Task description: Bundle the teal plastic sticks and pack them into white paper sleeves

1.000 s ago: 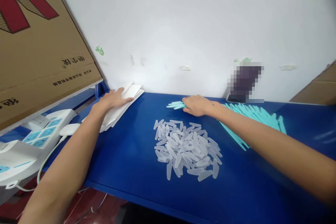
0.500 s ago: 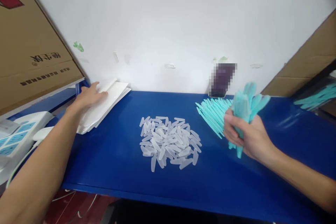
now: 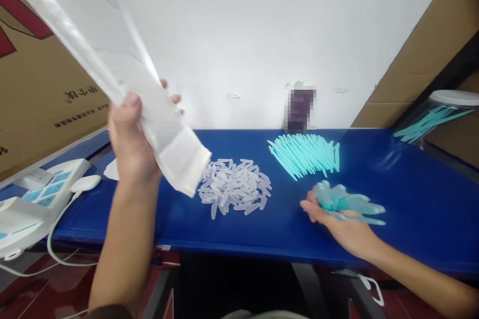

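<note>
My left hand [image 3: 132, 142] is raised above the table's left end and grips a long translucent white bag [image 3: 112, 70] that slants up to the top left. My right hand [image 3: 339, 224] lies palm up near the front edge of the blue table [image 3: 411, 194], fingers curled under a bunch of teal plastic sticks [image 3: 348, 202]. A pile of frosted clear plastic caps [image 3: 234, 187] sits mid-table between my hands. Behind my right hand lies a bigger heap of teal sticks [image 3: 305, 154].
Cardboard boxes lean at the left [image 3: 41, 94] and right [image 3: 419, 60]. A white power strip with a plug and cable [image 3: 45, 192] lies at the left. A clear jar of teal sticks [image 3: 434, 117] stands at the far right. A blurred dark object [image 3: 300, 108] leans on the wall.
My left hand has lifted a white bag off the stack at the back left. My right hand picked up a bunch of teal sticks and lowered them, palm up, toward the table's front.
</note>
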`<state>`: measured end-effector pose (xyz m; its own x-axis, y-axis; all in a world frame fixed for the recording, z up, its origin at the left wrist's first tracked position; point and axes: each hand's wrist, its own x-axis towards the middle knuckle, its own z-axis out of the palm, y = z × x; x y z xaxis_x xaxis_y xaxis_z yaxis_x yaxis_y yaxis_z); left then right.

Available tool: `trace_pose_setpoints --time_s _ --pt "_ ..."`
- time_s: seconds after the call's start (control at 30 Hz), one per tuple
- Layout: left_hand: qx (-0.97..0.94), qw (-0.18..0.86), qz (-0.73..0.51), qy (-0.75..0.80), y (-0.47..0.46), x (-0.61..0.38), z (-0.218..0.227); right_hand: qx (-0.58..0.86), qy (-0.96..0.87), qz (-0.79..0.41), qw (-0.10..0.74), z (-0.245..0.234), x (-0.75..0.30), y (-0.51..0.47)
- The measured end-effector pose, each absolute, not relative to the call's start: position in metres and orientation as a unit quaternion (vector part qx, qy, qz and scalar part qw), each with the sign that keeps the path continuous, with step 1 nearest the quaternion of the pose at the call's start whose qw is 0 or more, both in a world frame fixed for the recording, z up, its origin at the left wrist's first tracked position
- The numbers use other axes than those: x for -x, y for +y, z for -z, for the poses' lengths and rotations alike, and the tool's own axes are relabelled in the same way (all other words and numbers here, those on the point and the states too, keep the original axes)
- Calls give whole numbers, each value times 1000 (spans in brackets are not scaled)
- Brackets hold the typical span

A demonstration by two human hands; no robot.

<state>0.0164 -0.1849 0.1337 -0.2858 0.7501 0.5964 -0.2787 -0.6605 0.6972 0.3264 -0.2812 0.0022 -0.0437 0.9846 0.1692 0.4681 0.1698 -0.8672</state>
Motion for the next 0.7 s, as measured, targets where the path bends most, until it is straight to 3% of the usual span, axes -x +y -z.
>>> trace_pose_setpoints --time_s 0.13,0.23,0.37,0.53,0.7 --pt "-438 497 -717 216 -218 -66 -107 560 -621 -269 477 -5 -330 -277" --pt "-345 522 -753 203 -231 -88 -87 557 -644 -209 480 -17 -326 -277" --pt "-276 534 -777 189 -240 -110 -68 533 -758 -184 329 -44 -317 -283" --pt "-194 548 -790 196 -248 -122 -59 570 -813 -68 98 -67 -305 -276" --pt "-174 511 -802 255 -250 -116 -55 596 -803 14 -6 -68 -292 -270"
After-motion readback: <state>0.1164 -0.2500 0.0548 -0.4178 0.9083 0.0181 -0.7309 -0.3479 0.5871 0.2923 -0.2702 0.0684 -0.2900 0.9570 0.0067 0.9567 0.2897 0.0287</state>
